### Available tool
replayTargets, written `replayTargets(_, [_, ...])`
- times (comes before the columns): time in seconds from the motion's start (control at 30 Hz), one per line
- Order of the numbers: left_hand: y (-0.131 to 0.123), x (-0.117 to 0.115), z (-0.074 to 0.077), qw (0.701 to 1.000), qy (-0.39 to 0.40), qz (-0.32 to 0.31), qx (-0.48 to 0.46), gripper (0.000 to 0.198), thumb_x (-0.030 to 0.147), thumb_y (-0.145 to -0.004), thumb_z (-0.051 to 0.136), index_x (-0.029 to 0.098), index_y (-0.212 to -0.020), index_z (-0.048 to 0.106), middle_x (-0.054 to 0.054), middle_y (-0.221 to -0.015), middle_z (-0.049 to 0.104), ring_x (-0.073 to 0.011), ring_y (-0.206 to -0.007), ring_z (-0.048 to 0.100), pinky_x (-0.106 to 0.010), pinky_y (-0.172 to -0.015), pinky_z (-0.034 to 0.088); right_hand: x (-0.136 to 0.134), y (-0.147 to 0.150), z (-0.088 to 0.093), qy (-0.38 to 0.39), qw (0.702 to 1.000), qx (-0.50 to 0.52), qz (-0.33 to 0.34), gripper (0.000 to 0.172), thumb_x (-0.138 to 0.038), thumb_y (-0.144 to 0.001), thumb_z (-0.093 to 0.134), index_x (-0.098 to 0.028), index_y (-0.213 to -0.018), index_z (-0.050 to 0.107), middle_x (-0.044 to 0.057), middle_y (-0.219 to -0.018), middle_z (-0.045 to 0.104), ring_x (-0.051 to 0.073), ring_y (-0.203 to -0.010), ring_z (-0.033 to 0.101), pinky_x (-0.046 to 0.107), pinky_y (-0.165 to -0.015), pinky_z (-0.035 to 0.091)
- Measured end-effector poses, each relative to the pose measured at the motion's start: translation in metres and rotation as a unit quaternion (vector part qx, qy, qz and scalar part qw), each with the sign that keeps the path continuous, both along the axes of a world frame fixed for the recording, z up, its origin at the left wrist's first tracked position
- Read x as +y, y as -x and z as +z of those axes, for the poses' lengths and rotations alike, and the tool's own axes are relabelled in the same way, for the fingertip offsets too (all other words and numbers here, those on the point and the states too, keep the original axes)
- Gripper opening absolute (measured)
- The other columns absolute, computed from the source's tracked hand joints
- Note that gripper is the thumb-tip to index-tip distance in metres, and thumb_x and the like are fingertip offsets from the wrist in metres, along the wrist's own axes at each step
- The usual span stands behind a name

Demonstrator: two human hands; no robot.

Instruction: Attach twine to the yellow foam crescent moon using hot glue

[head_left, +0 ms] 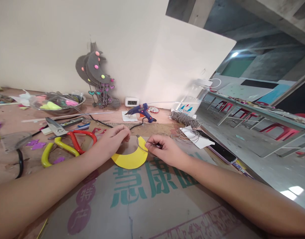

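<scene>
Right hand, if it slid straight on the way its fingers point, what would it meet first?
Probably the yellow crescent, whose tip lies just past the right hand and its thin wire; the left hand sits beyond.

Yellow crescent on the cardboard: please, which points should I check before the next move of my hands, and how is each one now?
1. The yellow crescent lies flat on the cardboard: ok.
2. The right hand pinches the thin wire beside the crescent's right tip: ok.
3. The left hand holds the wire's other end: cannot tell; its fingers are closed, but what they hold is hidden.
4. The glue gun is apart from both hands: ok, it stands behind them.
5. The phone is well away from the table edge: not ok, it lies right at the edge.
</scene>
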State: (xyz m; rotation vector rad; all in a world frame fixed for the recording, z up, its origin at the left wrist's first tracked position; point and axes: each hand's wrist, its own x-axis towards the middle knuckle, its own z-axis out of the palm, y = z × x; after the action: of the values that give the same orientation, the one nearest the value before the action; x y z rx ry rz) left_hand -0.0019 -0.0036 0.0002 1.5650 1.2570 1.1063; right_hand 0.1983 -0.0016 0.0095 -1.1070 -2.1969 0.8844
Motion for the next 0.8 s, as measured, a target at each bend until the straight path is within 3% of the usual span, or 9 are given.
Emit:
replayTargets(0.17, [0.000, 0.002, 0.002, 0.999, -0.004, 0.039, 0.004, 0.026, 0.038, -0.076, 0.046, 0.018, -0.061, 0.053, 0.002, -0.060, 0.054, -0.0118, -0.058, 0.049, -0.021, -0.051, 0.037, 0.000, -0.001, 0.000, -0.003, 1.000, 0.008, 0.002, 0.022, -0.032, -0.081, 0.048, -0.015, -0.069, 0.053, -0.003, -0.061, 0.040, 0.008, -0.055, 0.034, 0.019, -0.049, 0.029])
replayTargets(0.27, [-0.002, 0.003, 0.000, 0.999, -0.028, 0.023, -0.021, 0.026, 0.038, -0.068, 0.059, 0.019, -0.086, 0.060, -0.001, -0.081, 0.063, -0.0148, -0.074, 0.057, -0.023, -0.064, 0.043, 0.001, -0.001, 0.000, 0.001, 1.000, 0.013, 0.004, 0.024, -0.033, -0.081, 0.048, -0.014, -0.068, 0.052, -0.003, -0.059, 0.040, 0.007, -0.053, 0.032, 0.019, -0.048, 0.028])
replayTargets(0.33, [-0.002, 0.001, 0.000, 1.000, -0.014, -0.008, -0.011, 0.033, 0.040, -0.070, 0.057, 0.020, -0.096, 0.061, -0.003, -0.089, 0.065, -0.0171, -0.081, 0.058, -0.025, -0.069, 0.045, 0.001, -0.001, -0.001, 0.001, 1.000, 0.012, 0.007, 0.024, -0.034, -0.082, 0.047, -0.014, -0.067, 0.052, -0.003, -0.060, 0.040, 0.007, -0.053, 0.033, 0.019, -0.048, 0.028])
replayTargets(0.57, [-0.002, -0.006, 0.006, 0.996, -0.023, -0.043, 0.077, 0.032, 0.046, -0.073, 0.053, 0.018, -0.080, 0.066, 0.000, -0.070, 0.064, -0.0125, -0.061, 0.054, -0.021, -0.052, 0.040, 0.001, -0.002, -0.002, 0.011, 1.000, 0.008, 0.025, 0.026, -0.037, -0.083, 0.047, -0.015, -0.070, 0.053, -0.003, -0.061, 0.040, 0.007, -0.055, 0.035, 0.019, -0.050, 0.029])
replayTargets(0.8, [-0.005, -0.012, 0.010, 0.988, -0.067, -0.037, 0.132, 0.029, 0.044, -0.075, 0.049, 0.020, -0.075, 0.065, 0.002, -0.068, 0.063, -0.0125, -0.062, 0.053, -0.021, -0.055, 0.040, -0.001, 0.003, 0.000, 0.027, 0.999, -0.017, 0.034, 0.030, -0.042, -0.077, 0.054, -0.015, -0.065, 0.046, -0.004, -0.060, 0.033, 0.007, -0.055, 0.031, 0.020, -0.049, 0.027])
